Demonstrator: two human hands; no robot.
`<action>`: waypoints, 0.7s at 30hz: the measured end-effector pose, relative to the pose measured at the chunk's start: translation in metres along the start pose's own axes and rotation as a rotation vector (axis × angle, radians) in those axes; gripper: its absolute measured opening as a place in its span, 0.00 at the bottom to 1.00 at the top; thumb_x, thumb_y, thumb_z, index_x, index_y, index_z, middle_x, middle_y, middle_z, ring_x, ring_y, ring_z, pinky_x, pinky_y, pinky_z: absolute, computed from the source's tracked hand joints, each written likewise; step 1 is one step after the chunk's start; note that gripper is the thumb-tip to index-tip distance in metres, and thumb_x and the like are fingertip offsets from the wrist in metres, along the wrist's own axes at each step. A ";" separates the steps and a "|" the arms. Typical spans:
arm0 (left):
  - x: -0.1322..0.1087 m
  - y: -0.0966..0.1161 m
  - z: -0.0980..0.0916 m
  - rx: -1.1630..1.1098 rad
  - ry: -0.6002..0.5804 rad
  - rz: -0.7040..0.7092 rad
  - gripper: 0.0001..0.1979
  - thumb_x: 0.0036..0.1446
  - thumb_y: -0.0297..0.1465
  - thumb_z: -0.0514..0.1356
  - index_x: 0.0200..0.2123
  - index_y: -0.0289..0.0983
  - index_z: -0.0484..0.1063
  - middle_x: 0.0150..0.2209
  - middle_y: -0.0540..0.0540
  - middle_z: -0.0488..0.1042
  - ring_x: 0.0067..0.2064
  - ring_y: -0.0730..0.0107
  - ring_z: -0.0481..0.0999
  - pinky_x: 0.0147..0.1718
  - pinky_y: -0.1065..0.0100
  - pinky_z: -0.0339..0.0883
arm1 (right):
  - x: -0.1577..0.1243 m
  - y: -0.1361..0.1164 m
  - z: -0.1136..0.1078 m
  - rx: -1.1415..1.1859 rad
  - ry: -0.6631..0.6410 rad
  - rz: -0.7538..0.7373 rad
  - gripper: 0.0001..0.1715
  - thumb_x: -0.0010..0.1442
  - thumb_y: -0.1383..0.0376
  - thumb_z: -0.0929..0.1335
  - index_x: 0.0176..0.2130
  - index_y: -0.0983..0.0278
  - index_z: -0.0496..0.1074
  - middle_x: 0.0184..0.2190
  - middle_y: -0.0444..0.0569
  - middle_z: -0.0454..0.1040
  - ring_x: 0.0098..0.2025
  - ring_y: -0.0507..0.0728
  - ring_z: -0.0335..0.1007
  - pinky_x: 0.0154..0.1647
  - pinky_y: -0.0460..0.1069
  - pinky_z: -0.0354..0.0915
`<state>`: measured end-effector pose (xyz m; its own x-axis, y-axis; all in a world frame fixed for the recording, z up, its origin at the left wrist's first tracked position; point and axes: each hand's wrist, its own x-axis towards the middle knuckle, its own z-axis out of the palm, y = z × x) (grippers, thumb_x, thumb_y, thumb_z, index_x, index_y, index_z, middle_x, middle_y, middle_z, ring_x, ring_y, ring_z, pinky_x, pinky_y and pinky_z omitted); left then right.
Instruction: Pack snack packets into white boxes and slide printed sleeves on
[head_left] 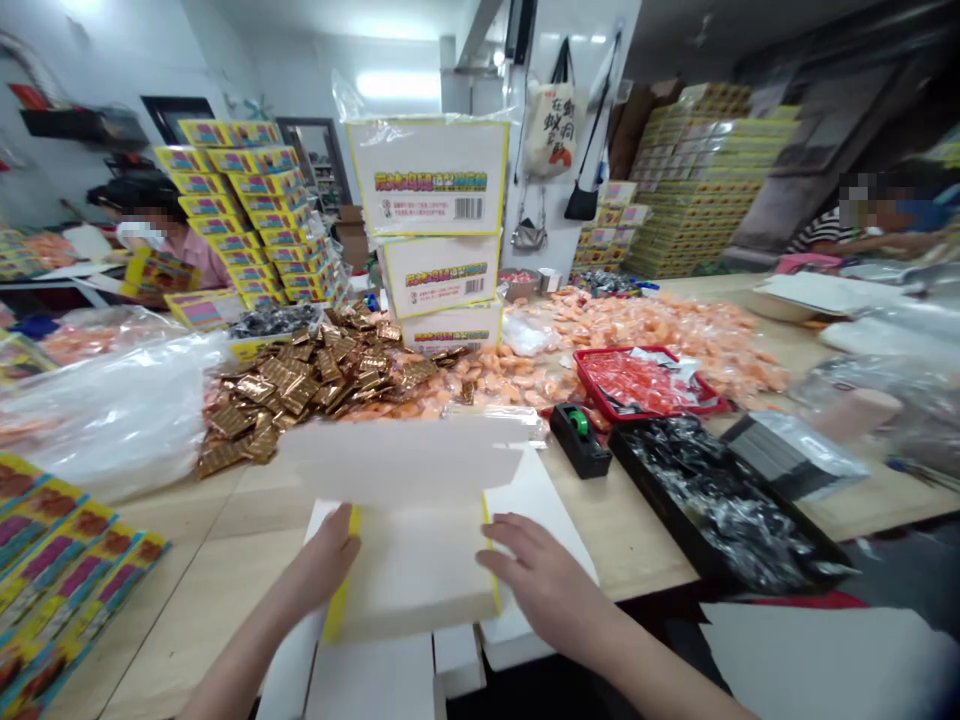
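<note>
Many gold pkts [300, 385] behind white box [409, 575]

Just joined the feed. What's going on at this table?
A person has their left hand and right hand on a white cardboard box with yellow edges, its flaps open. Beyond it lie gold-wrapped sweets, orange-wrapped sweets, a red tray, a black tray of black-wrapped pieces, and a tape dispenser. Two other people are farther off, on either side.
</note>
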<state>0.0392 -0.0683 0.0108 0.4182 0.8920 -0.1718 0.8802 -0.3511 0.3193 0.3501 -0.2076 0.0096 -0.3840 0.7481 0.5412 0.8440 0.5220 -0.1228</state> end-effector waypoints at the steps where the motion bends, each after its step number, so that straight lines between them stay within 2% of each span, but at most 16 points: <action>1: -0.010 -0.008 0.009 -0.034 0.041 -0.027 0.14 0.56 0.32 0.43 0.37 0.35 0.65 0.38 0.37 0.74 0.42 0.57 0.75 0.43 0.59 0.68 | 0.002 0.016 -0.001 0.017 0.148 0.068 0.19 0.59 0.77 0.60 0.44 0.63 0.74 0.43 0.53 0.75 0.51 0.58 0.68 0.52 0.55 0.66; 3: -0.021 -0.018 0.028 -0.183 0.176 -0.071 0.12 0.55 0.38 0.45 0.33 0.39 0.63 0.35 0.41 0.73 0.39 0.56 0.74 0.41 0.58 0.69 | 0.016 0.060 0.000 -0.021 0.284 0.300 0.17 0.61 0.74 0.59 0.42 0.63 0.73 0.37 0.52 0.74 0.43 0.57 0.69 0.47 0.54 0.66; 4: -0.022 -0.021 0.036 -0.258 0.231 -0.092 0.12 0.55 0.41 0.46 0.32 0.40 0.63 0.34 0.42 0.73 0.39 0.56 0.74 0.42 0.57 0.69 | 0.028 0.086 0.004 -0.062 0.224 0.421 0.16 0.62 0.72 0.58 0.41 0.64 0.73 0.36 0.53 0.74 0.43 0.59 0.69 0.47 0.54 0.66; 5: -0.021 -0.021 0.044 -0.327 0.272 -0.110 0.14 0.53 0.43 0.47 0.34 0.40 0.64 0.35 0.42 0.73 0.40 0.55 0.74 0.43 0.56 0.68 | 0.041 0.113 0.011 -0.097 0.086 0.524 0.16 0.62 0.71 0.59 0.42 0.65 0.73 0.39 0.54 0.74 0.45 0.59 0.68 0.49 0.54 0.64; 7: -0.018 -0.020 0.054 -0.430 0.307 -0.141 0.18 0.52 0.45 0.50 0.39 0.38 0.66 0.40 0.39 0.74 0.45 0.53 0.73 0.47 0.54 0.67 | 0.068 0.161 0.029 -0.100 -0.012 0.585 0.18 0.59 0.73 0.61 0.46 0.66 0.73 0.45 0.57 0.74 0.50 0.60 0.66 0.54 0.53 0.60; 10: -0.014 -0.015 0.064 -0.543 0.321 -0.181 0.25 0.52 0.46 0.52 0.47 0.36 0.66 0.48 0.36 0.72 0.52 0.51 0.71 0.53 0.52 0.63 | 0.093 0.206 0.058 -0.061 -0.073 0.636 0.16 0.53 0.74 0.64 0.41 0.68 0.74 0.41 0.58 0.76 0.50 0.61 0.67 0.54 0.53 0.60; 13: -0.017 -0.014 0.071 -0.610 0.317 -0.227 0.25 0.54 0.47 0.52 0.49 0.36 0.66 0.49 0.37 0.72 0.52 0.52 0.70 0.54 0.53 0.63 | 0.096 0.222 0.073 -0.009 -0.057 0.695 0.07 0.54 0.70 0.65 0.32 0.67 0.74 0.36 0.58 0.76 0.46 0.62 0.69 0.50 0.53 0.61; 17: -0.017 -0.011 0.071 -0.636 0.348 -0.219 0.22 0.56 0.46 0.52 0.47 0.37 0.67 0.48 0.40 0.72 0.53 0.54 0.70 0.55 0.54 0.62 | 0.099 0.226 0.065 0.113 0.031 0.760 0.12 0.60 0.62 0.63 0.34 0.66 0.72 0.31 0.52 0.76 0.36 0.58 0.72 0.40 0.50 0.65; 19: -0.016 -0.007 0.067 -0.656 0.338 -0.236 0.24 0.56 0.47 0.53 0.48 0.37 0.67 0.49 0.39 0.71 0.52 0.53 0.70 0.55 0.52 0.62 | 0.102 0.217 0.052 0.177 0.097 0.799 0.16 0.63 0.61 0.60 0.37 0.67 0.72 0.27 0.50 0.76 0.31 0.56 0.73 0.35 0.48 0.66; 21: -0.020 -0.002 0.061 -0.714 0.284 -0.276 0.29 0.54 0.51 0.54 0.50 0.36 0.65 0.50 0.38 0.70 0.50 0.53 0.72 0.53 0.51 0.65 | 0.094 0.190 0.034 0.212 0.200 0.841 0.21 0.66 0.59 0.56 0.44 0.69 0.69 0.29 0.51 0.76 0.32 0.56 0.74 0.34 0.49 0.67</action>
<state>0.0430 -0.1023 -0.0429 0.0498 0.9916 -0.1191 0.5476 0.0726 0.8336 0.4617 -0.0245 0.0091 0.4208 0.8429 0.3353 0.7229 -0.0882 -0.6853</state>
